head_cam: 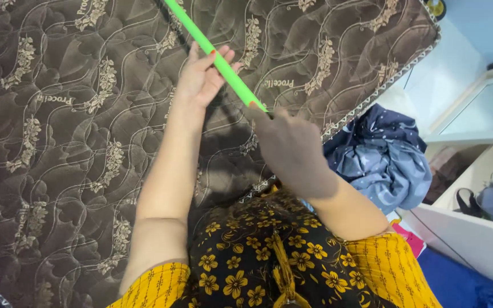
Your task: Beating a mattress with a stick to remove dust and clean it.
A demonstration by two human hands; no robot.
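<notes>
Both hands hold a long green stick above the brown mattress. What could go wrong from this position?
1. The left hand holds the green stick with loosely curled fingers, so it might slip there.
2. The stick runs out of the picture at the top, so its far end cannot be watched and could strike something unseen.
3. The right hand is blurred; a fast swing could bring the stick down on the mattress.

No packages, signs or screens; only pale woven lettering repeated across brown quilted mattress [75,142].
</notes>
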